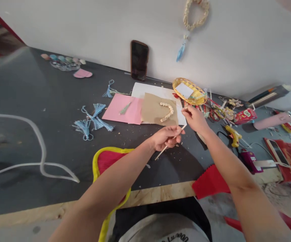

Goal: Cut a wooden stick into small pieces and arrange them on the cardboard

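My left hand point(166, 137) is closed around a thin pale stick point(161, 153), which slants up to the right. Just above the stick's upper end, my right hand point(195, 118) has thumb and fingers pinched together; anything between them is too small to make out. Beyond both hands, a curved string of cream beads or blossoms point(171, 110) lies on a brown paper sheet point(152, 109). Left of it a small green tassel point(125, 108) rests on a pink sheet point(112, 114). White paper point(141, 89) lies partly beneath these sheets.
Blue tassels point(95, 116) lie on the dark table to the left. A phone point(139, 60) leans on the wall, where a garland point(185, 20) hangs. At right are a wicker basket point(200, 97), scissors point(214, 115), a yellow glue gun point(233, 135) and a pink bottle point(271, 121).
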A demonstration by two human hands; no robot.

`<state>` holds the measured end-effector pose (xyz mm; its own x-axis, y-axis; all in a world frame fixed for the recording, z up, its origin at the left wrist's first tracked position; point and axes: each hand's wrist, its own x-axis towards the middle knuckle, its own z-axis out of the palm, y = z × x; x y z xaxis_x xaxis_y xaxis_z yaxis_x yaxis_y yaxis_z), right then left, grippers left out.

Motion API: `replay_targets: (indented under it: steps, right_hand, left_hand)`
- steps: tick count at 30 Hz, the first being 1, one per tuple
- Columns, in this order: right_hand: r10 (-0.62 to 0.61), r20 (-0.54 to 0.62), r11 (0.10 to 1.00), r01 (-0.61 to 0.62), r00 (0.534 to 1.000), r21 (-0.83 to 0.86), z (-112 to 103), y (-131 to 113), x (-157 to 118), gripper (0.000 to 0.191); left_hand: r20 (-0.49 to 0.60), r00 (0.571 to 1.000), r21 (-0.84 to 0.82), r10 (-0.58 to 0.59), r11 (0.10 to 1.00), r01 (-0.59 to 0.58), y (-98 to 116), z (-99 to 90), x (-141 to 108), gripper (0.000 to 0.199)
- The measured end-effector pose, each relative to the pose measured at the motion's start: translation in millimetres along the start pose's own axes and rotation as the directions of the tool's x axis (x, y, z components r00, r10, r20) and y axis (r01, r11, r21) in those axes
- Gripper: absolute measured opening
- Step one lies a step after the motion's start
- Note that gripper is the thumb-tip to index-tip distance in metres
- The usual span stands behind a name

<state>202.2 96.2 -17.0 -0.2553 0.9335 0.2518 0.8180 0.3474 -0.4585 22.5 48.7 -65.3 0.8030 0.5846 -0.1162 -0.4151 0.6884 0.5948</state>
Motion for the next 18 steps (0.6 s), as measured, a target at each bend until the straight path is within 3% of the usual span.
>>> replay_targets:
  steps: [4, 7, 13, 18]
  right_hand:
    - [0.016, -0.019, 0.99, -0.014, 1.0, 0.139, -7, -2, -53, 0.015]
    - [-0.026, -0.031, 0.989, 0.03, 0.999, 0.146, -4, -10, -79, 0.011]
    - [-0.169, -0.075, 0.975, 0.178, 0.983, 0.131, 4, -12, -95, 0.015]
    - [-0.229, -0.053, 0.958, 0.235, 0.972, 0.164, 1, 0, -100, 0.021]
  left_hand:
    - [-0.161, 0.986, 0.004, -0.039, 0.999, 0.041, 3, 0.0, 3, 0.022]
    - [-0.202, 0.975, 0.071, -0.097, 0.991, 0.113, 2, 2.4, 3, 0.026]
    - [-0.269, 0.958, 0.2, -0.104, 0.966, 0.161, -1, 13.0, 1, 0.039]
    - [-0.326, 0.943, 0.225, -0.074, 0.962, 0.154, -1, 16.8, 0, 0.036]
